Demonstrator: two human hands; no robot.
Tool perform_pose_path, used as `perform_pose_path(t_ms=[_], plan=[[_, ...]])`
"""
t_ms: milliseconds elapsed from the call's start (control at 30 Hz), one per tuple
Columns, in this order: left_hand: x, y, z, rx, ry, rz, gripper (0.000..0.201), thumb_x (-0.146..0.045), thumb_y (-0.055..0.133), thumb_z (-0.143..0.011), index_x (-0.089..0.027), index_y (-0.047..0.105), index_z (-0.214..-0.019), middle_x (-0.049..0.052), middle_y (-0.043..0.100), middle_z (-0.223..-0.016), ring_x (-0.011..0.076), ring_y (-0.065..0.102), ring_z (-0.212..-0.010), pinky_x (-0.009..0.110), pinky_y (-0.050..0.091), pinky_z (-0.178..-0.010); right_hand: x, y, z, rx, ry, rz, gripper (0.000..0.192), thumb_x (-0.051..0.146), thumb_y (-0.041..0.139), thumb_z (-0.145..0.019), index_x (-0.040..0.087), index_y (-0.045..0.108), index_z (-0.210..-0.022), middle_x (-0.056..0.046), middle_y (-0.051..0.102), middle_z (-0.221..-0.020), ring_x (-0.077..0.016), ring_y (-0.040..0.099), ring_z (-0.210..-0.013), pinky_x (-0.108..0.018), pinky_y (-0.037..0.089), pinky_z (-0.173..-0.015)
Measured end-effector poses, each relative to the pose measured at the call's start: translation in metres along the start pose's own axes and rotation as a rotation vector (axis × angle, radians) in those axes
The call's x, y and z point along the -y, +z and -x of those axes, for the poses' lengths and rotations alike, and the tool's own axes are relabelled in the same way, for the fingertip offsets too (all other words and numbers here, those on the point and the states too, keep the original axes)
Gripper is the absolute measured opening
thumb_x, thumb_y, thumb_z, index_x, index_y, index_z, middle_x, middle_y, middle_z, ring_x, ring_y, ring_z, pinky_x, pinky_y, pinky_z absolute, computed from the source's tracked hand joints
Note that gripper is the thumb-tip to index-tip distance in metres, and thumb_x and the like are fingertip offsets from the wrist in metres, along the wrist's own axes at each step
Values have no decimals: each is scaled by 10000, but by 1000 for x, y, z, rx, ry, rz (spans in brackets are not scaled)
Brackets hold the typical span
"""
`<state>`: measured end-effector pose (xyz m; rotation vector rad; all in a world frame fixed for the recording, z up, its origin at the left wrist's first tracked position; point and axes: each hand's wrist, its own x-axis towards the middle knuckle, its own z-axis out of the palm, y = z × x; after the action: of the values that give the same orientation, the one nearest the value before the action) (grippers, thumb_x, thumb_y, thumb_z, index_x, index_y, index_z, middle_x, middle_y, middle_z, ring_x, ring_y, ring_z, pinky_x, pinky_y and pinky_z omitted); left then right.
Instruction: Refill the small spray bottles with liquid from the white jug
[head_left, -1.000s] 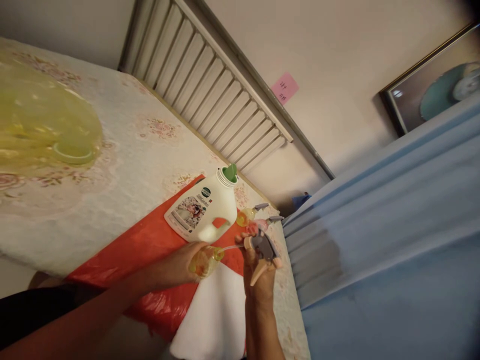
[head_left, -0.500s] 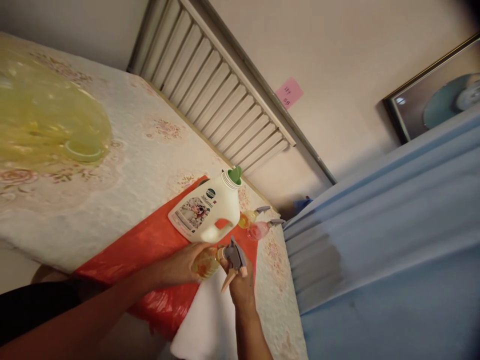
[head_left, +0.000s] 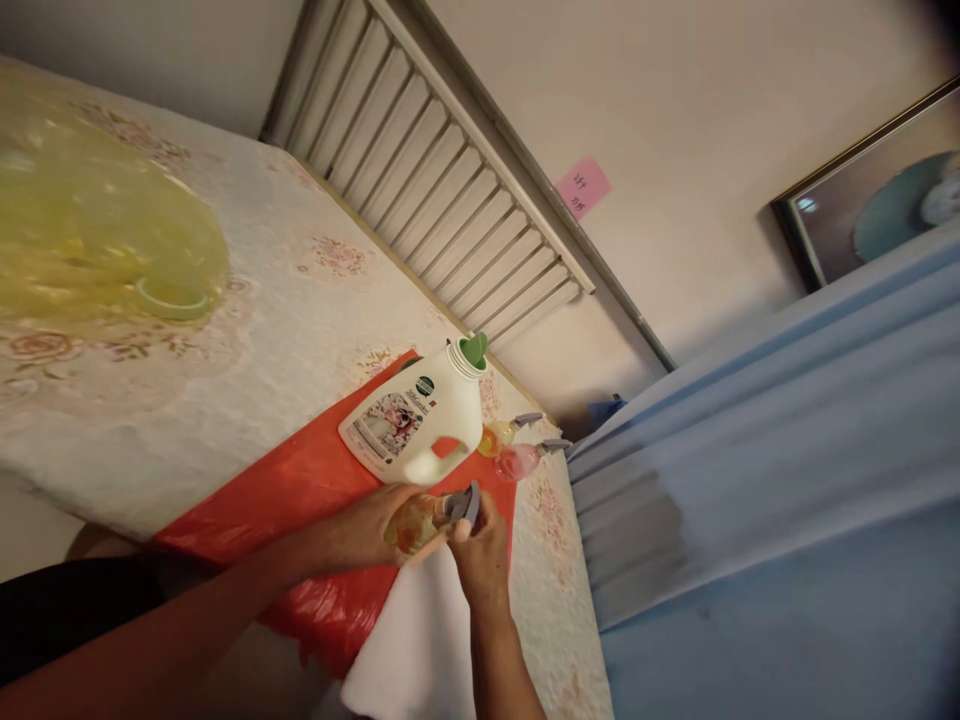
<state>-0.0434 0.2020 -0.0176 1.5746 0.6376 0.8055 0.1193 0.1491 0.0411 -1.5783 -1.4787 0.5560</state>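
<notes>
The left hand [head_left: 367,528] reached in from the lower left with its forearm nearly level and was clamped around the small yellow spray bottle [head_left: 415,522], which was held just in front of the white detergent jug [head_left: 416,420] over the red plastic sheet [head_left: 300,490]. The right hand [head_left: 480,555] rose from below, fingers closed on the grey trigger sprayer head [head_left: 465,503]. One second earlier this head was held clear to the right of the bottle with its dip tube exposed; it then sat on the bottle neck.
</notes>
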Motion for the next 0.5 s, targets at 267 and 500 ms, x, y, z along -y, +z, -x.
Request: perform_pose_path(t_ms=[267,500], plan=[[18,2,-4,79,67,66,544,-182,706,-661,-249,546,-1176,37,625,-1210,259,586,-1154,335,508,-919,-10,28,5,-290,113,-58,230,275,730,-661,187,553,-777,9,635,-725,-172,609,-689,-281,502,-654],[15,1,-4,99,74,74,562,-185,695,-671,-253,559,-1212,29,645,-1179,267,618,-1096,343,520,-881,-25,18,7,-109,75,-315,377,252,817,-649,188,602,-952,-32,681,-945,-201,648,-880,-325,515,-812]])
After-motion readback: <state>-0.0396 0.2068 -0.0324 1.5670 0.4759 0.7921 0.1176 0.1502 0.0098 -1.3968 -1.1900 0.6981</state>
